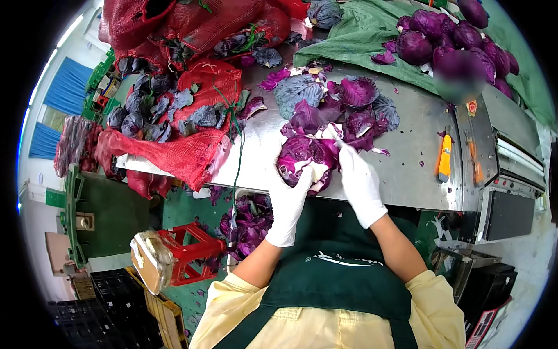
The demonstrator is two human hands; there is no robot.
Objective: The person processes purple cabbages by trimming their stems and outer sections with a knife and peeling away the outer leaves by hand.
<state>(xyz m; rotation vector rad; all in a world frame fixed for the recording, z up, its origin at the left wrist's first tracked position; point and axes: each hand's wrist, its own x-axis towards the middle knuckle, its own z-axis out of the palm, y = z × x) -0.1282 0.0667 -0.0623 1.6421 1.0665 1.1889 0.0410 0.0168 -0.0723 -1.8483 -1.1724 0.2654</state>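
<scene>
A purple cabbage (307, 156) with pale cut patches at its base sits at the table's near edge. My left hand (289, 200), in a white glove, grips it from the left, thumb across its near side. On the cabbage's right is my gloved right hand (359, 183), its fingers closed together near the top; what they hold, if anything, is hard to see. Just beyond the cabbage lies a heap of stripped outer leaves (357, 96). An orange-yellow utility knife (444, 157) rests on the steel table (401, 168) to the right.
Trimmed purple cabbages (436, 35) are piled on a green cloth (349, 43) at back right. Red mesh sacks (197, 29) and an opened one (174, 154) with untrimmed cabbages fill the left. Below are a container of leaves (250, 224) and a red stool (195, 247).
</scene>
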